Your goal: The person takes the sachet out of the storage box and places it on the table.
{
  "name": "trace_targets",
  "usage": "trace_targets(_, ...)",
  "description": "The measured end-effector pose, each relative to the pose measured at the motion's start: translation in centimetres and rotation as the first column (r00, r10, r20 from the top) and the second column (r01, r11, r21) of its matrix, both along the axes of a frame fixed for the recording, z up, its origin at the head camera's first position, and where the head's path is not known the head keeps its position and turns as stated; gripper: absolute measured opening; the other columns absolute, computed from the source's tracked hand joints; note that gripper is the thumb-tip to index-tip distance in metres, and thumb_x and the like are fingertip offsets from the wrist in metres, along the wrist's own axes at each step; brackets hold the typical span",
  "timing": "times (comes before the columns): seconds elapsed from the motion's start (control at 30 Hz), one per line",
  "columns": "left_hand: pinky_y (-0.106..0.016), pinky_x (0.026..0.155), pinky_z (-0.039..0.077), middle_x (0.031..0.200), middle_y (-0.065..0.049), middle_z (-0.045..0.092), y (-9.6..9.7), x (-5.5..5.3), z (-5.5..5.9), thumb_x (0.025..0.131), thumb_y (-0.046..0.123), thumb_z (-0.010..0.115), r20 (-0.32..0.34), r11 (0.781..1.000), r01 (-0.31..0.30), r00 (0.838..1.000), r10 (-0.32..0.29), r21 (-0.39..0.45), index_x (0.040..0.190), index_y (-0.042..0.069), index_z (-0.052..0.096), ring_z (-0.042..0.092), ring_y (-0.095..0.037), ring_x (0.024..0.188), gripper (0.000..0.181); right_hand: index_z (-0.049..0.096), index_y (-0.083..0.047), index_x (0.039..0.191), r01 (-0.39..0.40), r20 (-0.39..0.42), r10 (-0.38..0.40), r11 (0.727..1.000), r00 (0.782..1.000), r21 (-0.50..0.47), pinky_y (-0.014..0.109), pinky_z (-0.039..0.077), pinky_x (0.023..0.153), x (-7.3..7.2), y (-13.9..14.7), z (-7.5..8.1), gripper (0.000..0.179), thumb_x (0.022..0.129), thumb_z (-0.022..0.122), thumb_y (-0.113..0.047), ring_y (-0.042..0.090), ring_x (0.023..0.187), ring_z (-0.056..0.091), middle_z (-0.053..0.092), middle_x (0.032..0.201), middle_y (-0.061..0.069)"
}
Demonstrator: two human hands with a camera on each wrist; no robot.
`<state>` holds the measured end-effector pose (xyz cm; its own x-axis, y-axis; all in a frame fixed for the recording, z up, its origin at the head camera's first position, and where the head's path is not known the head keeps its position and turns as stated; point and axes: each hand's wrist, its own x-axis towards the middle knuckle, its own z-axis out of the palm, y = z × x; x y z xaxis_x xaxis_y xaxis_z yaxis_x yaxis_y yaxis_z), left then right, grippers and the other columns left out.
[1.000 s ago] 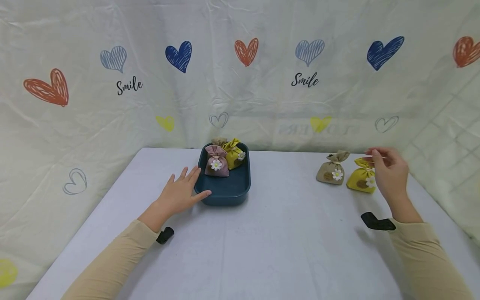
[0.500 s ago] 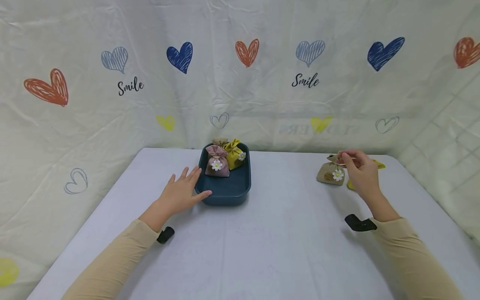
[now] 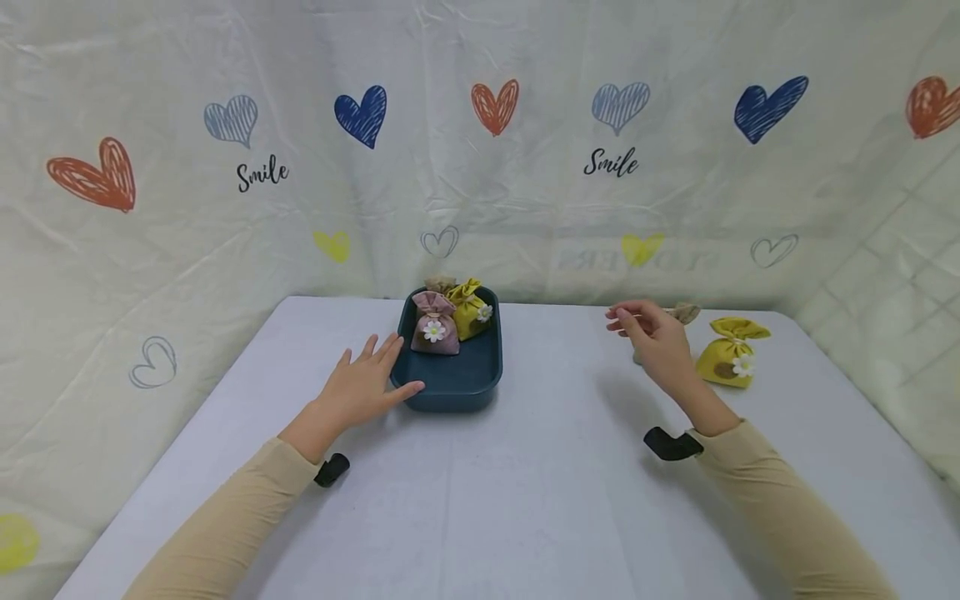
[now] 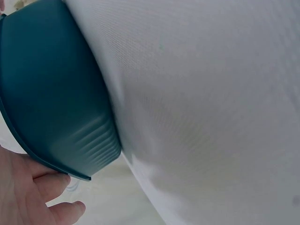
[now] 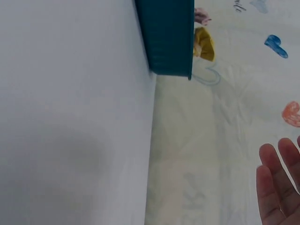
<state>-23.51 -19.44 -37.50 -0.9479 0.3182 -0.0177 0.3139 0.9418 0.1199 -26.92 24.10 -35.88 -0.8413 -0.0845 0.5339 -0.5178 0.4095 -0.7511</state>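
My left hand [image 3: 352, 392] lies with spread fingers on the left rim of a dark teal bin [image 3: 450, 379]. In the left wrist view its fingertips touch the edge of that bin [image 4: 56, 93]. Inside stand a pink pouch [image 3: 442, 340] with a daisy, a yellow pouch [image 3: 472, 321] and a beige one [image 3: 439, 282] behind them. My right hand [image 3: 656, 342] hovers over the table at the right, with nothing visible in its loosely bent fingers. It mostly hides a beige pouch [image 3: 684, 313]; another yellow pouch [image 3: 727, 358] stands right of it.
A white cloth covers the table [image 3: 525, 483]. Behind it hangs a pale curtain [image 3: 540, 192] printed with hearts and "Smile". A black strap piece [image 3: 671, 444] sits at the right wrist, another [image 3: 332, 470] at the left.
My right hand has moved left from the yellow pouch, past the beige pouch, with both pouches left standing on the table. The left hand has stayed on the bin.
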Motion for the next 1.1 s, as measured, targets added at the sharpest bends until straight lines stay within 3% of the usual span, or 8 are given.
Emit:
trace_targets(0.17, -0.071, 0.116, 0.016, 0.169, -0.016, 0.020, 0.1, 0.0, 0.0, 0.100, 0.069, 0.047, 0.002, 1.000, -0.004, 1.000, 0.004, 0.000, 0.163, 0.003, 0.022, 0.015, -0.045, 0.153, 0.095, 0.068, 0.009, 0.113, -0.063, -0.016, 0.062, 0.998, 0.998, -0.028, 0.015, 0.054, 0.078, 0.0, -2.2, 0.3, 0.018, 0.105, 0.058, -0.004, 0.000, 0.087, 0.069, 0.070, 0.108, 0.026)
trace_targets(0.57, -0.071, 0.116, 0.015, 0.168, -0.016, 0.020, -0.1, 0.1, 0.0, 0.100, 0.068, 0.047, -0.003, 1.000, 0.000, 1.000, 0.000, 0.013, 0.164, 0.003, 0.022, 0.015, -0.045, 0.153, 0.094, 0.067, 0.009, 0.110, -0.176, -0.035, 0.174, 0.981, 0.984, -0.087, 0.021, 0.056, 0.081, -0.2, -6.3, 0.9, 0.017, 0.106, 0.057, -0.004, 0.008, 0.089, 0.071, 0.071, 0.107, 0.024)
trace_targets(0.87, -0.071, 0.116, 0.015, 0.168, -0.016, 0.020, 0.0, -0.1, 0.0, 0.100, 0.069, 0.047, 0.000, 1.000, -0.001, 1.000, 0.001, 0.003, 0.164, 0.003, 0.022, 0.015, -0.045, 0.153, 0.095, 0.068, 0.008, 0.113, -0.207, -0.001, 0.207, 0.975, 0.978, -0.086, 0.027, 0.058, 0.083, 0.1, -9.5, 0.4, 0.017, 0.105, 0.057, -0.003, 0.034, 0.093, 0.072, 0.071, 0.109, 0.022)
trace_targets(1.1, -0.071, 0.116, 0.015, 0.168, -0.017, 0.021, 0.1, 0.0, 0.0, 0.100, 0.066, 0.048, -0.002, 1.000, -0.001, 1.000, 0.001, 0.011, 0.163, 0.002, 0.022, 0.016, -0.045, 0.153, 0.094, 0.068, 0.006, 0.111, -0.264, 0.046, 0.269, 0.960, 0.962, -0.096, 0.037, 0.060, 0.084, 0.3, -12.2, -0.1, 0.016, 0.105, 0.059, -0.006, 0.033, 0.092, 0.072, 0.071, 0.106, 0.019)
